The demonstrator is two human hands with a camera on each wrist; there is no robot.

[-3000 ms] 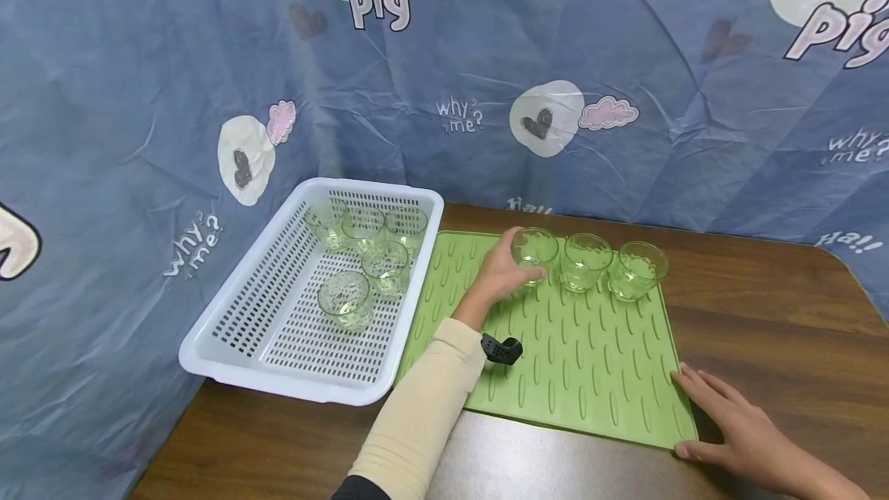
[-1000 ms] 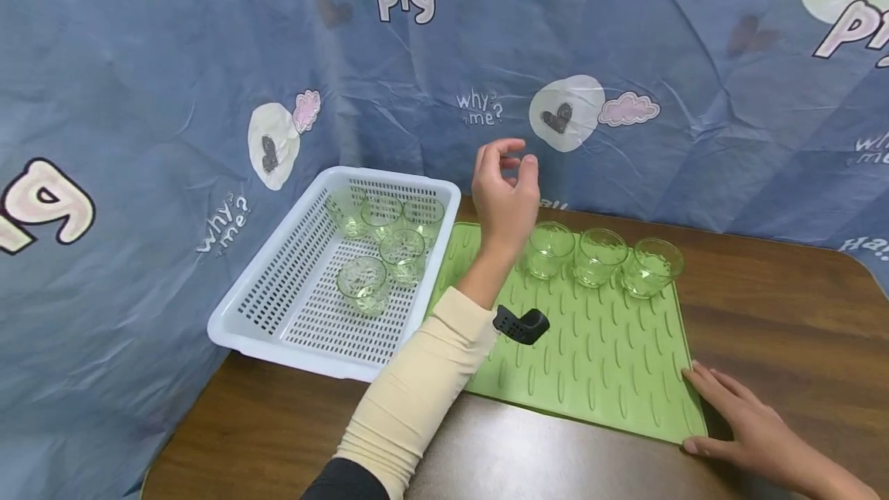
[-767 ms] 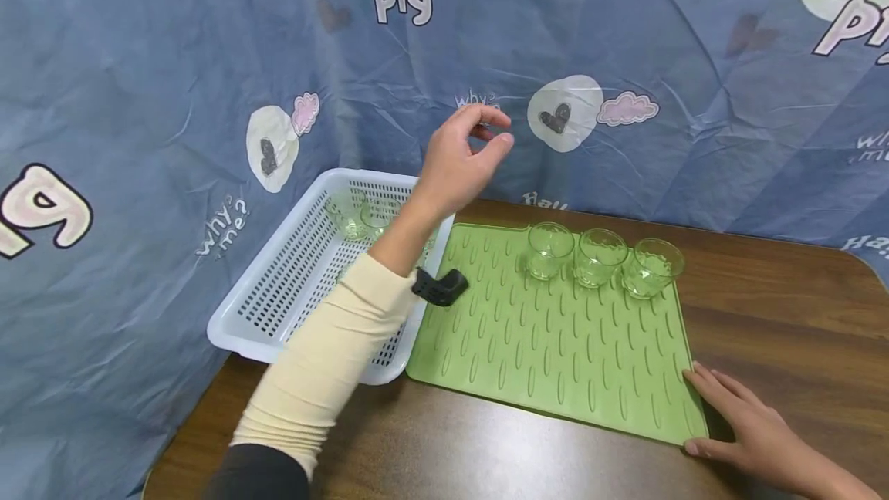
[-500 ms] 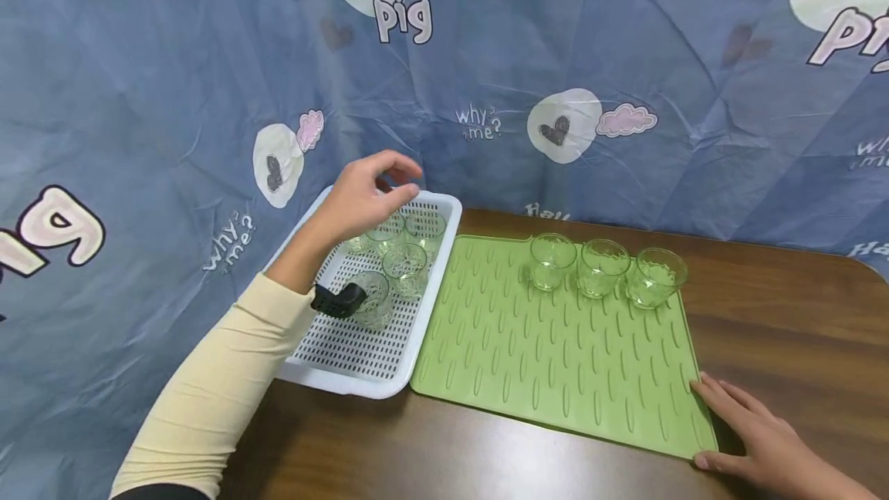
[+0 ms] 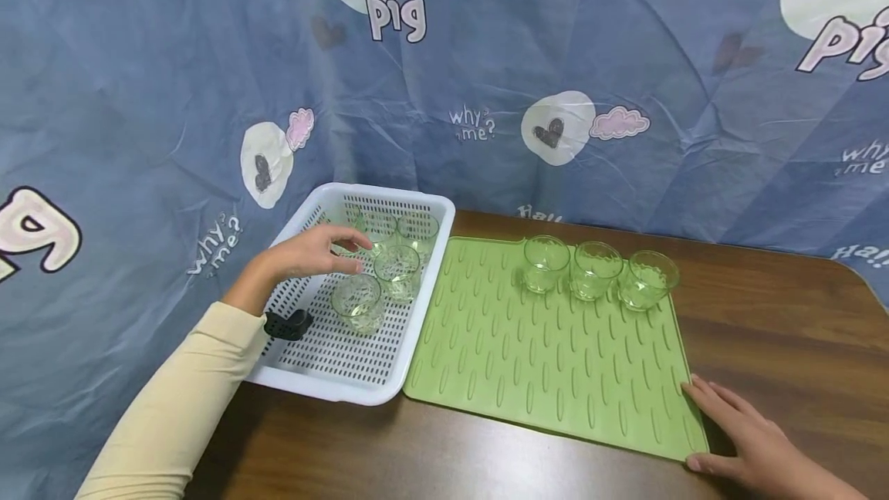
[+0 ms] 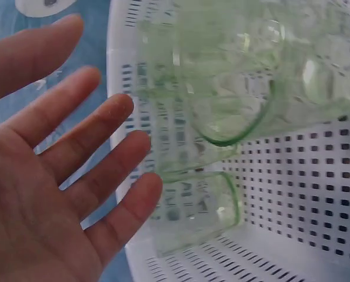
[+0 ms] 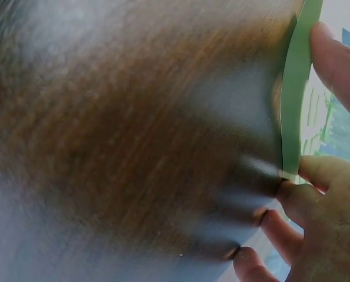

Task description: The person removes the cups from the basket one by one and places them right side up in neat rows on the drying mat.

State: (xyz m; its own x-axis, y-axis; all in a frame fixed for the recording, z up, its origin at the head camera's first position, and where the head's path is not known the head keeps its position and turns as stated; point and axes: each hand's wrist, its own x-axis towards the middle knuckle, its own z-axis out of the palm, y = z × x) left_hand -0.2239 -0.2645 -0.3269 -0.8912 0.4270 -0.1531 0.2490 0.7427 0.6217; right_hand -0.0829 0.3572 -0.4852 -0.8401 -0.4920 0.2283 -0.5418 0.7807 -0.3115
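My left hand (image 5: 309, 253) is over the white perforated basket (image 5: 326, 388), fingers spread and holding nothing. In the left wrist view its fingers (image 6: 113, 114) are apart beside pale green glasses. Several clear green-tinted glasses stand in the basket, among them a front glass (image 5: 357, 305) and one behind it (image 5: 398, 272). On the green ribbed mat (image 5: 528, 361) three more glasses stand in a row along the back: left (image 5: 545, 261), middle (image 5: 595, 270) and right (image 5: 646, 280). At the mat's front right corner rests my right hand (image 5: 750, 434), thumb and fingertips touching its edge.
A brown wooden table (image 5: 764, 315) carries the mat and basket, which stand side by side. A blue patterned cloth (image 5: 444, 60) hangs behind and at the left. A black strap (image 5: 288, 325) is on the left wrist.
My left hand let go of the left glass on the mat, rose, then swung left and down over the basket. The right hand has stayed at the mat's corner.
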